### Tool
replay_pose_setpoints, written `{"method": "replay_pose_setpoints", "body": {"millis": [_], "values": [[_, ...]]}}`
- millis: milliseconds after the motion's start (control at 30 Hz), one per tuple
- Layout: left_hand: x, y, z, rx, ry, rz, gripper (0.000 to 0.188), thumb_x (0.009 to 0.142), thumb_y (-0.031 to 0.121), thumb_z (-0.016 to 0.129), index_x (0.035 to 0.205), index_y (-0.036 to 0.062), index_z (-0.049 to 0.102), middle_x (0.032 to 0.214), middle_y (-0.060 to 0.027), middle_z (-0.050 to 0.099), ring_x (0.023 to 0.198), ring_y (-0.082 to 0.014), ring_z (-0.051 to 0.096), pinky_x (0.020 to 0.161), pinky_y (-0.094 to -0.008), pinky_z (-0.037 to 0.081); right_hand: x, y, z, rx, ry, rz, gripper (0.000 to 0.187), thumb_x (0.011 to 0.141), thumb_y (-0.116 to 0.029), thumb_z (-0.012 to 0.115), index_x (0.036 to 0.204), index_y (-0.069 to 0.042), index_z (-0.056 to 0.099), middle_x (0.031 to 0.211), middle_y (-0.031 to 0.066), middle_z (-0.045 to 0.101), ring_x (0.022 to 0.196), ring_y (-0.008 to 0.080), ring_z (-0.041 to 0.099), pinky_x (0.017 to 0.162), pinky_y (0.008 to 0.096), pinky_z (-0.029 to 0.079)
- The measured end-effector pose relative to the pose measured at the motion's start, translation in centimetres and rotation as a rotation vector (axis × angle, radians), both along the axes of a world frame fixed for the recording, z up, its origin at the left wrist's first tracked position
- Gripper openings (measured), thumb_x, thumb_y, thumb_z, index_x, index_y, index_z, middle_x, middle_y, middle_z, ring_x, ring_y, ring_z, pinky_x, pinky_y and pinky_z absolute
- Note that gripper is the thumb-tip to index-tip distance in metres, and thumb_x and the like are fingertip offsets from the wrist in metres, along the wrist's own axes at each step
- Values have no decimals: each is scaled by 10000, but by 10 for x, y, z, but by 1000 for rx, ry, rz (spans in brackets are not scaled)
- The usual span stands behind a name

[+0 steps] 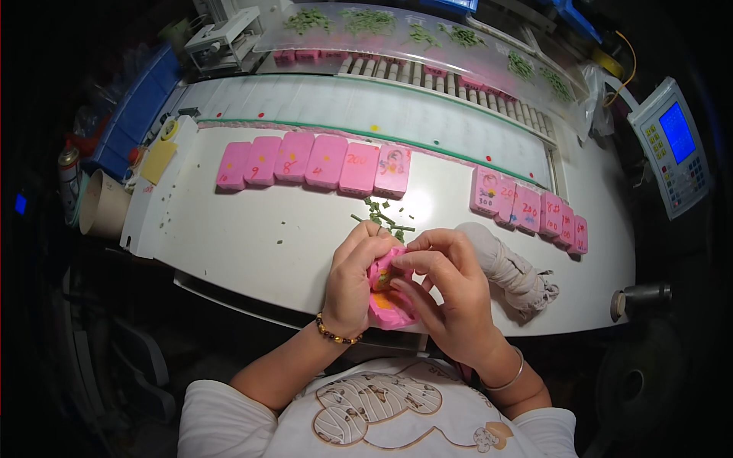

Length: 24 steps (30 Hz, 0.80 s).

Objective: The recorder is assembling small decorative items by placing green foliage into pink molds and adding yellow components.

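Note:
A pink rubber mould (392,314), bent open and yellowish inside, is held just over the table's near edge. My left hand (353,267) wraps round its left side, thumb on top. At the mould's opening, the thumb and curved fingers of my right hand (452,286) close in from the right; what they pinch is too small to make out. Some dull green shows inside the mould beside those fingertips. Just beyond my hands lies a small heap of green wax pieces (392,221), some thin and stick-like.
A row of pink mould blocks (326,162) stands left of centre, another row (527,208) at right. A bundled whitish cloth (508,271) lies beside my right hand. Behind are a roller rack (458,95) and a clear shelf (489,49) bearing green pieces. A control panel (675,145) stands right.

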State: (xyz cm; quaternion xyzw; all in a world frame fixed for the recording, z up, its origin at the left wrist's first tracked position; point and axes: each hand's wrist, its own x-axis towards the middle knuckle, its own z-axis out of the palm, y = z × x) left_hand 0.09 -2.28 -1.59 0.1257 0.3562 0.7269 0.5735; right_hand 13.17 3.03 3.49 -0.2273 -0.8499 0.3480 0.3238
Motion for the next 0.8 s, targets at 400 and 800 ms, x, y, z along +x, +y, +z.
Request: {"method": "replay_pose_setpoints", "body": {"millis": [400,800], "values": [[-8,4,-19,-69,319,77,180,936,161,376,931,36,505,858,-50,530,777,-106,507,724,-231,429,1,5,-3,165,19,139,256,705,19,726,897,-63,578,920,69,603,944,271,571,797,385,410],[-39,-6,23,-16,791,-167,330,988,293,522,1047,-31,519,910,-116,633,636,-52,553,570,-183,452,15,30,1,-642,258,-25,88,884,3,622,933,12,549,874,65,629,773,102,624,705,237,501]]}}
